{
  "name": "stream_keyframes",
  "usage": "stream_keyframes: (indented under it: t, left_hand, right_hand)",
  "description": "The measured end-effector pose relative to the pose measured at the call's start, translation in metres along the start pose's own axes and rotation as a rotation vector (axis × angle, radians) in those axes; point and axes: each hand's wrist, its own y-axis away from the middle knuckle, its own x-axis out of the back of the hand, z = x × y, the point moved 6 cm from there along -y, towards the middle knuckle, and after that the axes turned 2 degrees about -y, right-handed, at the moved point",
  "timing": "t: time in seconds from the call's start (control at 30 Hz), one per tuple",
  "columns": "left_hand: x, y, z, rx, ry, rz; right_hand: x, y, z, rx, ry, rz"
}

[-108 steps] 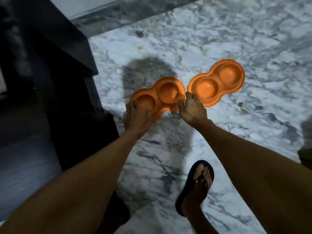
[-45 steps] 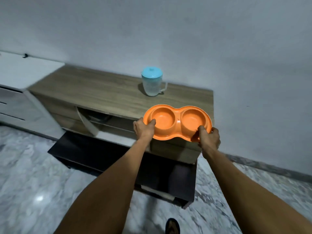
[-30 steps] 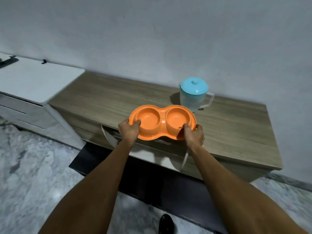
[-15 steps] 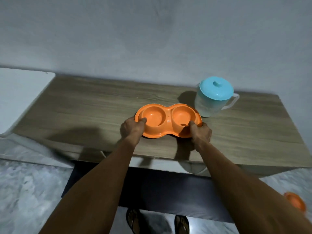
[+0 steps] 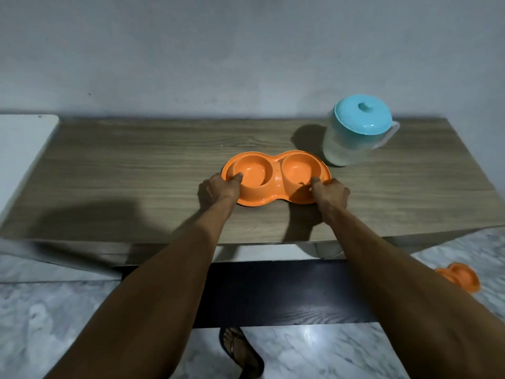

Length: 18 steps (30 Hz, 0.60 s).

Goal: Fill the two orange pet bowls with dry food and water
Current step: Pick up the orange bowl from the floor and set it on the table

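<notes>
I face a plain grey-white wall (image 5: 246, 50), matt, with a few faint specks. Against it stands a long counter (image 5: 136, 165) with a grey-brown wood-grain top, running left to right across most of my view. A broad soft shadow (image 5: 90, 217) lies on its near left part. At the far left a white unit (image 5: 21, 143) meets the counter's end. Under the counter's near edge a pale panel (image 5: 262, 253) shows, and below that a dark, almost black base (image 5: 273, 294) juts toward me. The floor (image 5: 54, 324) is veined grey-white marble, with a bright glare (image 5: 308, 333) just near of the base. The light is dim and cool.
</notes>
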Motion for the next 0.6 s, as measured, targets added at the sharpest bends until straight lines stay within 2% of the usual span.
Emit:
stream_keyframes:
  t: [0.13, 0.3, 0.6]
  left_hand:
    - [0.013, 0.021, -0.004, 0.002, -0.016, 0.009]
    - [0.041, 0.061, -0.028, 0.032, 0.119, 0.01]
    - [0.094, 0.137, -0.127, 0.053, 0.31, 0.154]
  right_hand:
    - [0.01, 0.022, 0.006, 0.004, -0.01, 0.012]
    - [0.025, 0.068, 0.022, 0.054, -0.041, 0.017]
    - [0.021, 0.168, 0.078, 0.167, -0.084, -0.025]
